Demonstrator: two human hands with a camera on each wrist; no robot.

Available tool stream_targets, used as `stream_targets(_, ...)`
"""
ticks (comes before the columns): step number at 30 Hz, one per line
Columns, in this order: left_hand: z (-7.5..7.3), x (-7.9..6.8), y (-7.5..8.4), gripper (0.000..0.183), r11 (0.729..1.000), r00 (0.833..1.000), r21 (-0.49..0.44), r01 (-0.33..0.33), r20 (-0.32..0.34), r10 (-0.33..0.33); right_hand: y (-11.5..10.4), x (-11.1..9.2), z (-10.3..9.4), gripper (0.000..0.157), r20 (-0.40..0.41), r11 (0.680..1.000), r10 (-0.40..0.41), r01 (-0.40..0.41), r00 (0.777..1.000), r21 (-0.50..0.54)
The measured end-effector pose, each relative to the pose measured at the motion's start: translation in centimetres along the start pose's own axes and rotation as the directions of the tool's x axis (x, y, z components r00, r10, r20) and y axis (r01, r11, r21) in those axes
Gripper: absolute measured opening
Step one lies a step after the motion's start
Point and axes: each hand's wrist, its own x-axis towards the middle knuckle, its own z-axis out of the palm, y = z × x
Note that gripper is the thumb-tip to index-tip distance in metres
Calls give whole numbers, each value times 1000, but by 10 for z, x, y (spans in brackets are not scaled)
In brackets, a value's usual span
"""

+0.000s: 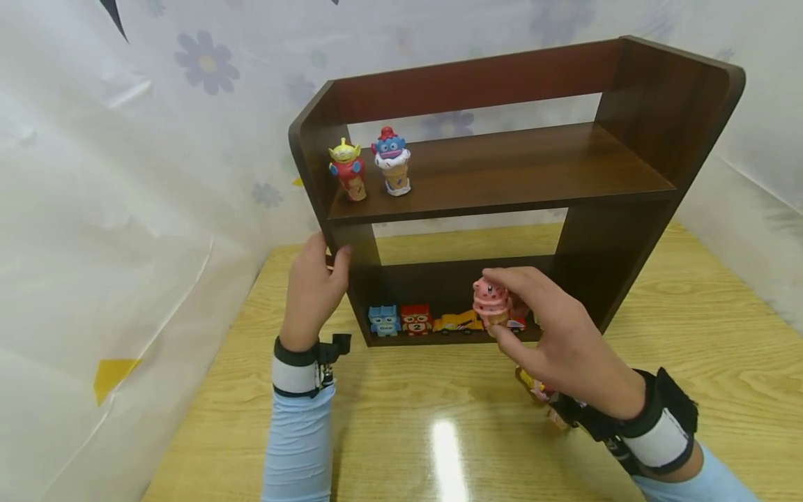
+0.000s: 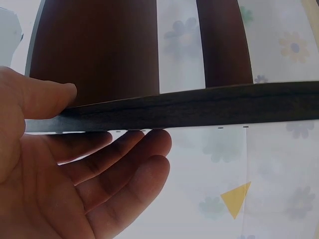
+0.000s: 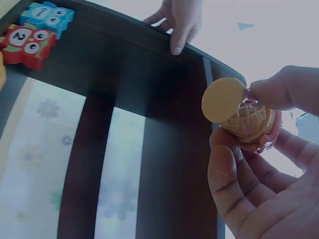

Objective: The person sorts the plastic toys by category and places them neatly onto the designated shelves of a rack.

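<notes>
My right hand holds a pink ice-cream-cone figurine between thumb and fingers, in front of the lower shelf. Its flat tan base and waffle-patterned cone face the camera in the right wrist view. With my left hand I grip the left side panel of a dark brown wooden shelf unit; in the left wrist view the thumb lies on one side of the panel and the fingers on the other. A yellow-headed cone figurine and a blue-headed one stand at the upper shelf's left end.
On the bottom shelf sit a blue owl block, a red owl block and a yellow toy vehicle, with a red one partly hidden behind my right hand. More colourful figurines lie on the wooden table beneath my right wrist.
</notes>
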Motion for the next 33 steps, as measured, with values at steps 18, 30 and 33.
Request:
stream_targets(18, 1, -1, -1, 31, 1000, 1000, -2, -13, -13, 13, -2, 23, -16, 65, -143, 998, -59, 60, 988, 5)
stream_targets(30, 1, -1, -2, 30, 1000, 1000, 17, -20, -22, 21, -7, 50, -27, 68, -148, 1000, -20, 17, 989, -24)
stream_targets(33, 1, 0, -2, 30, 999, 999, 19, -30, -24, 30, -9, 57, -28, 74, -163, 1000, -12, 10, 987, -14)
